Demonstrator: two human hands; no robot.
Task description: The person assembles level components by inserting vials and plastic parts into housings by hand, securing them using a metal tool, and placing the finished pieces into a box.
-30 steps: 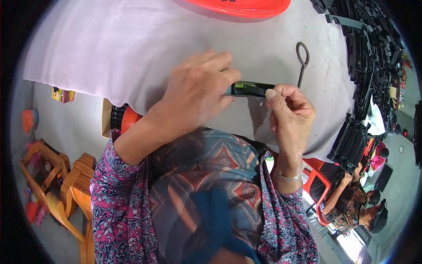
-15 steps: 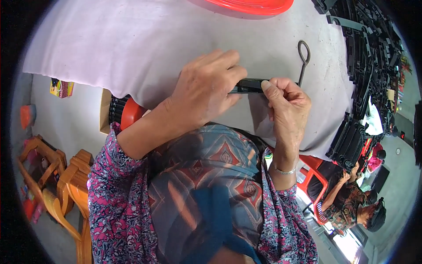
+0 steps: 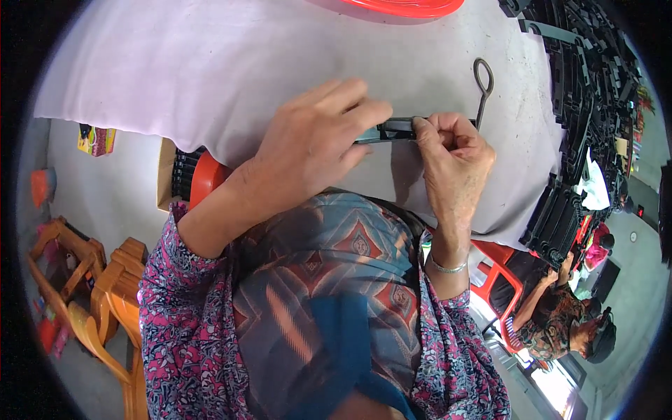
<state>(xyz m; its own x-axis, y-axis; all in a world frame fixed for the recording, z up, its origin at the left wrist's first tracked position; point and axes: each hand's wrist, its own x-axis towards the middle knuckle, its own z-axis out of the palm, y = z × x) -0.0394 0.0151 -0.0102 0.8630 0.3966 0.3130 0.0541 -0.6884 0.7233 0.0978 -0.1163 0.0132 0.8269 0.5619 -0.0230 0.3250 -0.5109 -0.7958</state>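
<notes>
Black part [image 3: 393,129] — seemingly pinched — both hands

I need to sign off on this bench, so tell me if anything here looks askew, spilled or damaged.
Nothing stands out. The left hand and right hand both grip a small black part over the table. A metal hook tool lies flat beside them, and the black parts on the right sit in rough stacks, none spilled.

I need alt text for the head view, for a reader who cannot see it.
Both hands, left hand and right hand, hold a small black plastic part over a grey table. A metal hook tool lies nearby, beside stacked black parts.
</notes>
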